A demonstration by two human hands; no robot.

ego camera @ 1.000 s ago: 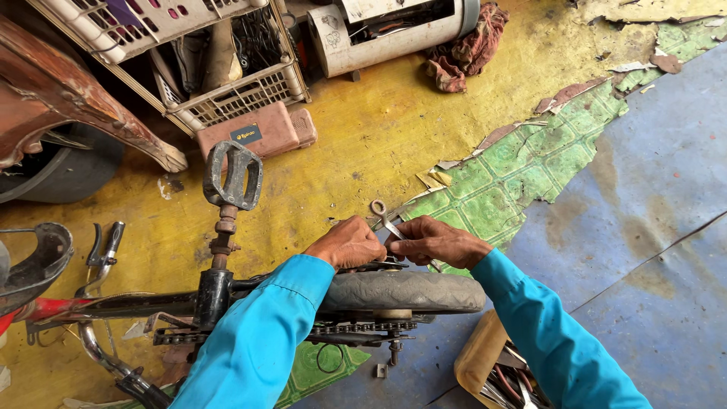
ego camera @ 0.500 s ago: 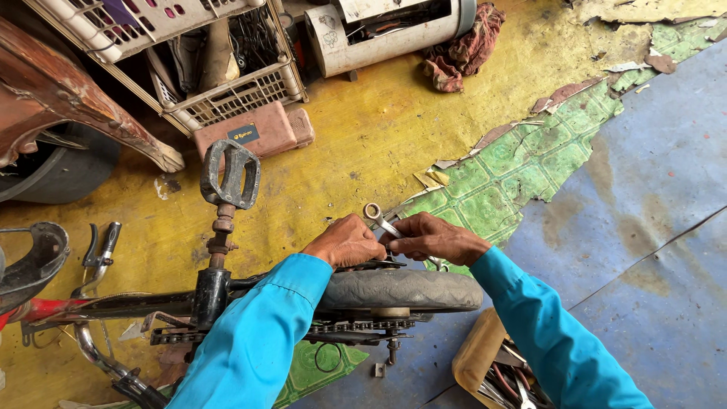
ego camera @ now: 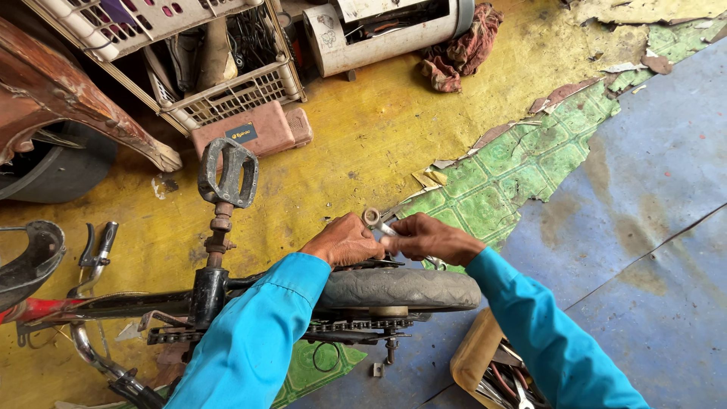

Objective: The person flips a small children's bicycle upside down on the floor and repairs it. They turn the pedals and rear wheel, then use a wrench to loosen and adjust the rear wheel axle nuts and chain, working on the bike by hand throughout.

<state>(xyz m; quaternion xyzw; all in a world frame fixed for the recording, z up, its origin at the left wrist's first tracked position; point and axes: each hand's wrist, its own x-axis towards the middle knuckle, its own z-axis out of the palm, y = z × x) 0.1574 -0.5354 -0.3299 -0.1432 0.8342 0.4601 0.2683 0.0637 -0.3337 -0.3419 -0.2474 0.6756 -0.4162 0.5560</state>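
A small bicycle lies on its side under me, its grey rear tyre [ego camera: 397, 288] at the bottom centre and a chain [ego camera: 356, 327] below it. Just above the tyre my left hand [ego camera: 342, 241] rests on the wheel hub area, fingers curled. My right hand [ego camera: 428, 237] grips a metal ring spanner [ego camera: 372, 219] whose ring end sticks up between both hands. Both sleeves are bright blue. The axle nut under the hands is hidden. A grey pedal [ego camera: 228, 173] on its crank stands up to the left.
A wire basket rack [ego camera: 227, 95] and a reddish case [ego camera: 246, 130] sit at the back left. A white cylinder [ego camera: 379, 34] and a red rag [ego camera: 466, 45] lie behind. A wooden tool box [ego camera: 485, 360] is at my lower right. Torn green flooring [ego camera: 522, 155] borders blue floor.
The spanner's ring end has swung up and a little left between my hands. My hands stay at the wheel hub; the view shifted slightly.
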